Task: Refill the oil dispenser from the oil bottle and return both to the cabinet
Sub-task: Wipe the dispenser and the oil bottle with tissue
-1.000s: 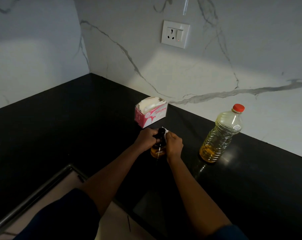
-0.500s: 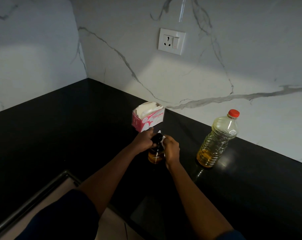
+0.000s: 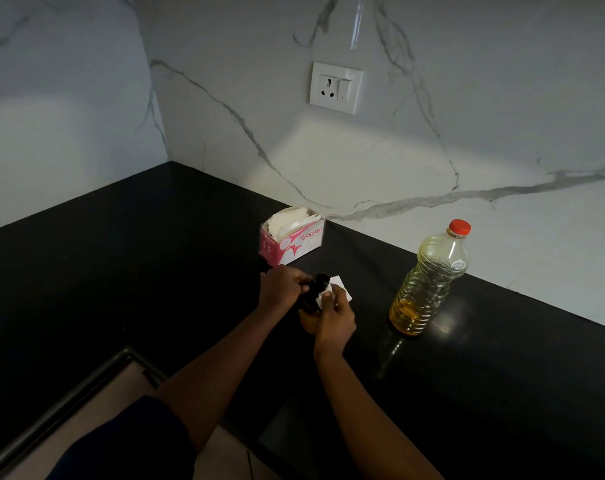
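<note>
The small oil dispenser [image 3: 314, 295] with a black top stands on the black counter [image 3: 155, 258], mostly hidden between my hands. My left hand [image 3: 282, 287] grips its black top from the left. My right hand [image 3: 335, 318] is wrapped around its right side and pinches a white tissue [image 3: 339, 287] against the neck. The clear oil bottle [image 3: 429, 282] with a red cap stands upright to the right, apart from both hands, with yellow oil only in its bottom part.
A pink tissue box [image 3: 290, 239] sits just behind my hands near the marble wall. A white wall socket [image 3: 335, 87] is above it. A metal rail at the counter's front edge [image 3: 69, 396] runs along the lower left.
My right hand has slid lower on the dispenser and more white tissue shows by the neck. The camera has tilted up a little, so everything sits lower in view.
</note>
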A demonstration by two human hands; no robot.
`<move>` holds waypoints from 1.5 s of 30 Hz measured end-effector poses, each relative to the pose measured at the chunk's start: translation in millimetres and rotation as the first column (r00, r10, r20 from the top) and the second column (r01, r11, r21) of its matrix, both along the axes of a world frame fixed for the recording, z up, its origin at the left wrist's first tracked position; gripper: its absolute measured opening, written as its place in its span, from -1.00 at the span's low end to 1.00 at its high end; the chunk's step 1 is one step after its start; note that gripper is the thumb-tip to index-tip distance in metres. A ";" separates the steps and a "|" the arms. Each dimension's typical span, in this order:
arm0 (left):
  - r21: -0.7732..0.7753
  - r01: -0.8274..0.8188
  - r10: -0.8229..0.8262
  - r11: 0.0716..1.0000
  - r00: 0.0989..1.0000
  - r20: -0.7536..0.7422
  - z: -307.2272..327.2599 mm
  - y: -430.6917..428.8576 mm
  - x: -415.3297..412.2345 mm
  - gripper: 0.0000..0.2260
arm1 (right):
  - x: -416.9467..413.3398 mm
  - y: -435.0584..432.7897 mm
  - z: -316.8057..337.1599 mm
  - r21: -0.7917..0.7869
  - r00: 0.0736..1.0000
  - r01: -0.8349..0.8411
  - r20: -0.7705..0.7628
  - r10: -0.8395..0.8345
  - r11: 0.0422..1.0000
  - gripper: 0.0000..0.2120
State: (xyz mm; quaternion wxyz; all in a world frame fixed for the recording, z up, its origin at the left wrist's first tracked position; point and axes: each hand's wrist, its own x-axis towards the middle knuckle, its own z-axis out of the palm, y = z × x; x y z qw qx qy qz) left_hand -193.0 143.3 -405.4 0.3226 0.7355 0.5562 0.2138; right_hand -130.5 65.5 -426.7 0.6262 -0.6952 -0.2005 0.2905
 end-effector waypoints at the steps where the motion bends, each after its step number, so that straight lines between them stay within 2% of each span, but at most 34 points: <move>1: 0.025 0.005 -0.004 1.000 1.000 -0.013 -1.6 0.0 0.7 -0.81 | -3.6 -0.2 -3.5 -0.009 0.999 0.027 0.035 -0.026 1.000 -0.74; 4: 0.039 0.072 -0.067 0.997 0.992 -0.106 0.8 -2.1 0.2 -0.80 | -6.4 3.8 -5.3 -0.059 0.995 0.062 0.080 -0.057 0.996 -0.72; 7: -0.018 0.187 -0.183 0.982 0.929 -0.321 14.0 -9.3 0.7 -0.70 | 2.1 9.7 1.6 -0.087 0.998 0.041 0.059 -0.036 0.995 -0.70; 10: -0.053 0.209 -0.211 0.976 0.875 -0.435 17.9 -13.2 3.3 -0.58 | 15.3 12.4 12.1 -0.077 1.000 -0.015 -0.008 0.014 0.997 -0.72; 12: -0.060 0.192 -0.199 0.980 0.880 -0.432 19.3 -14.8 5.0 -0.56 | 26.6 16.0 14.5 -0.081 0.993 -0.075 -0.098 0.067 0.994 -0.74; 15: -0.071 0.179 -0.192 0.981 0.897 -0.398 22.7 -16.0 7.2 -0.61 | 37.5 21.7 6.3 -0.078 0.936 -0.117 -0.343 0.084 0.990 -0.76; 19: -0.103 0.148 -0.175 0.984 0.921 -0.348 26.5 -17.0 7.0 -0.69 | 32.1 15.3 -21.9 -0.187 0.893 -0.088 -0.451 -0.006 0.978 -0.78; 23: -0.098 0.129 -0.155 0.987 0.931 -0.330 26.6 -16.6 4.2 -0.73 | 13.6 -0.2 -33.6 -0.275 0.894 0.003 -0.429 -0.126 0.961 -0.76; 27: -0.102 0.128 -0.155 0.986 0.932 -0.329 27.1 -16.9 4.5 -0.75 | -16.1 -5.6 -25.7 -0.090 0.941 0.201 -0.260 -0.217 0.976 -0.72; 29: -0.096 0.130 -0.155 0.987 0.927 -0.342 27.8 -16.8 3.8 -0.74 | -21.6 -1.6 -17.1 -0.007 0.953 0.213 -0.219 -0.209 0.977 -0.70; 33: -0.096 0.103 -0.129 0.990 0.938 -0.323 26.7 -14.4 4.1 -0.75 | -8.0 14.4 -8.1 -0.066 0.996 0.069 -0.057 -0.073 0.995 -0.71; 36: -0.098 0.111 -0.136 0.989 0.943 -0.303 25.6 -11.4 2.9 -0.78 | 17.1 17.9 3.0 -0.060 0.994 -0.098 -0.051 0.095 0.993 -0.72; 40: -0.104 0.122 -0.147 0.987 0.948 -0.282 24.1 -9.3 2.5 -0.78 | 36.9 14.1 8.7 -0.003 0.942 -0.331 -0.061 0.330 0.944 -0.70; 45: -0.100 0.112 -0.136 0.989 0.953 -0.270 23.7 -8.1 2.8 -0.78 | 21.7 -6.0 -0.2 0.084 0.977 -0.182 -0.093 0.190 0.980 -0.74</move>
